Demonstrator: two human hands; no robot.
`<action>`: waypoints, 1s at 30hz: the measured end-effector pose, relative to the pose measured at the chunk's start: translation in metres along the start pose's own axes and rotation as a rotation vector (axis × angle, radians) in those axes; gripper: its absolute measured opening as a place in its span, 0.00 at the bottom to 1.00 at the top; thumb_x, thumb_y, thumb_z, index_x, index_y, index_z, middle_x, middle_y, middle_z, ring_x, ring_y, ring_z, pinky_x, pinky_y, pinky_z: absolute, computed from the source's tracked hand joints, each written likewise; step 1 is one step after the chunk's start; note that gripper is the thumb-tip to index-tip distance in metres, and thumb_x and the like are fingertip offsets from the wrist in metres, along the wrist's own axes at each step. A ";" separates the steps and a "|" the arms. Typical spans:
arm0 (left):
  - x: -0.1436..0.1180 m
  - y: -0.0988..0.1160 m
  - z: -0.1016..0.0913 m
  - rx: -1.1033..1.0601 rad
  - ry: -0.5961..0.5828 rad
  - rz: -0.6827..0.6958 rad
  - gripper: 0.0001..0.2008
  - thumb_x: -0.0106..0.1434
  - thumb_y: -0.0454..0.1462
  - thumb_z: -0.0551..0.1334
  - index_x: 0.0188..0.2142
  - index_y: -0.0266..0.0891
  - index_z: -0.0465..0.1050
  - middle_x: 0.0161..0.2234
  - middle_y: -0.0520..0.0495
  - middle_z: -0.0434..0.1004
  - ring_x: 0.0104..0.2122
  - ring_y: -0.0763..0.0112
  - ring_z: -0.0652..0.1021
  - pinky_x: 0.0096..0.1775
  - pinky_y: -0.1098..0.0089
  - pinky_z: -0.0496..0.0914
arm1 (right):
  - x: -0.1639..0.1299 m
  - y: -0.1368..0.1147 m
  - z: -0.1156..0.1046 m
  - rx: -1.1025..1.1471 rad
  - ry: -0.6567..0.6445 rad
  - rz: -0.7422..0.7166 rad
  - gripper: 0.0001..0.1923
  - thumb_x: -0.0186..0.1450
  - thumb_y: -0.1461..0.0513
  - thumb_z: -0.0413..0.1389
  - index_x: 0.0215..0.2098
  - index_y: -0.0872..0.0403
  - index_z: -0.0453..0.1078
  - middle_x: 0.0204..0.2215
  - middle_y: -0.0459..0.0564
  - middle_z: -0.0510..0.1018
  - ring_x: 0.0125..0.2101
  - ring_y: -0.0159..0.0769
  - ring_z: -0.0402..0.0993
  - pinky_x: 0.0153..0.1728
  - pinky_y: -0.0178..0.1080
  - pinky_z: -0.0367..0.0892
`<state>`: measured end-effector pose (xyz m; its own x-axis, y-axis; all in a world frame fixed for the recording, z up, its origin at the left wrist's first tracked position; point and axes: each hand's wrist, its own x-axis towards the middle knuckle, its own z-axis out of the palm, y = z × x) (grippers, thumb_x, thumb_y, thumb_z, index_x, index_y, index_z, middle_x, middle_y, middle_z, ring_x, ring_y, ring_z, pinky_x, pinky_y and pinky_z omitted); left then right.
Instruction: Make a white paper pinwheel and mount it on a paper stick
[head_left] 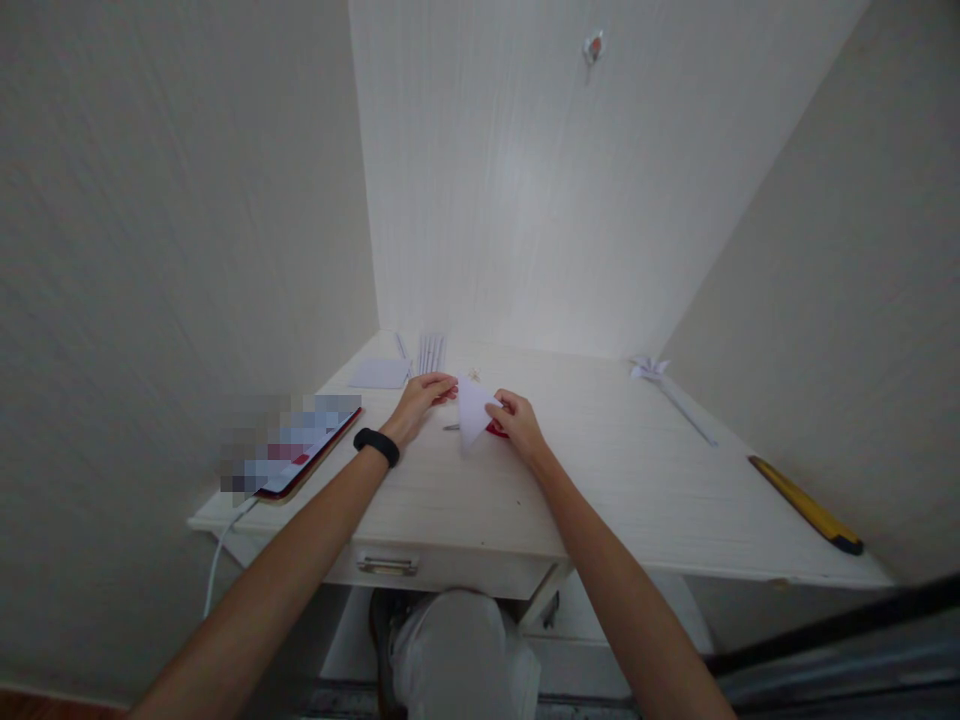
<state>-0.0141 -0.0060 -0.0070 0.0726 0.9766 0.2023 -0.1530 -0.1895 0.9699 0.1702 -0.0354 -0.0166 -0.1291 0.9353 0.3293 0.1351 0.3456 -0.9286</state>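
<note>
While both arms reach forward over the pale wooden bench (637,480), the flat red-edged tablet (311,455) lies far to the left of the hands, its screen blurred, with a white cable (217,560) dropping from its near end. Beyond the left hand sit a small white paper sheet (379,373) and a row of thin white paper strips (431,352). The left hand (420,400), a black band (376,446) on its wrist, lies flat with fingers stretched toward the folded white paper triangle (472,412), its fingertips just touching the paper's left edge. The right hand (517,425) pinches the triangle's right edge, thumb and fingers closed on it, holding it upright just above the bench between the two hands. Something small and red shows under that hand; what it is cannot be told. Well to the right rest a white folded paper flower on a long stem (660,380) and, farther still, a yellow and black utility knife (806,505)
</note>
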 end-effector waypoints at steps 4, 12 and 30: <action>0.002 -0.004 -0.001 -0.023 -0.036 -0.018 0.14 0.49 0.44 0.67 0.30 0.35 0.76 0.30 0.44 0.77 0.30 0.71 0.74 0.36 0.70 0.66 | 0.000 -0.002 -0.002 0.018 0.049 -0.005 0.10 0.53 0.57 0.54 0.21 0.53 0.58 0.13 0.38 0.63 0.15 0.25 0.56 0.17 0.30 0.49; -0.002 -0.004 0.005 0.018 -0.104 -0.028 0.14 0.49 0.44 0.68 0.28 0.34 0.76 0.28 0.45 0.76 0.28 0.72 0.73 0.34 0.70 0.65 | 0.002 -0.001 -0.004 0.030 0.151 0.005 0.12 0.54 0.55 0.54 0.22 0.53 0.57 0.12 0.38 0.63 0.14 0.24 0.55 0.16 0.29 0.52; 0.000 -0.011 0.005 0.055 -0.195 -0.020 0.12 0.49 0.41 0.68 0.30 0.35 0.75 0.28 0.46 0.75 0.27 0.72 0.73 0.33 0.71 0.64 | 0.003 0.004 -0.004 0.015 0.159 -0.026 0.13 0.56 0.54 0.54 0.23 0.53 0.58 0.12 0.38 0.63 0.13 0.23 0.56 0.16 0.28 0.52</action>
<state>-0.0078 -0.0042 -0.0173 0.2652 0.9432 0.1999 -0.0959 -0.1805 0.9789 0.1744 -0.0309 -0.0182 0.0254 0.9267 0.3748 0.1188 0.3695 -0.9216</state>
